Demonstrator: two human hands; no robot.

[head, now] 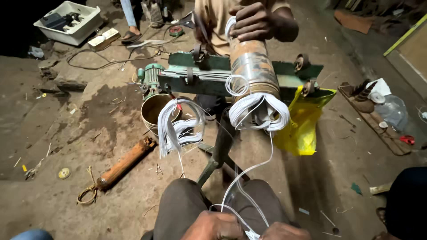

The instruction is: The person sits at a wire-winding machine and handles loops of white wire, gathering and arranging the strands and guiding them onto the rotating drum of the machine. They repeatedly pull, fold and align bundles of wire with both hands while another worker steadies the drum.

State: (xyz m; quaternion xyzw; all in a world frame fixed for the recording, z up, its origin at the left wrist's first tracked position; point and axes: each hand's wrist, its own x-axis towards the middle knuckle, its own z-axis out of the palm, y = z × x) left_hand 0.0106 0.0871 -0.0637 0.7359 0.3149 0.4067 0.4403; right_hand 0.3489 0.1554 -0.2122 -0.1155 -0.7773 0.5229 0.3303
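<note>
Both my hands sit at the bottom edge, above my knees. My left hand and my right hand are closed on thin white wires that run up to a rusty metal cylinder. Bundles of white wire loops hang from the cylinder's near end. The cylinder lies on a green metal stand. Another person's hand grips the cylinder's far end. A second bundle of white wire loops hangs to the left.
A metal bucket stands under the stand, a yellow plastic bag hangs at its right. A rusty orange tube lies on the dirt floor. A white tray with tools sits far left. A wooden board with parts lies right.
</note>
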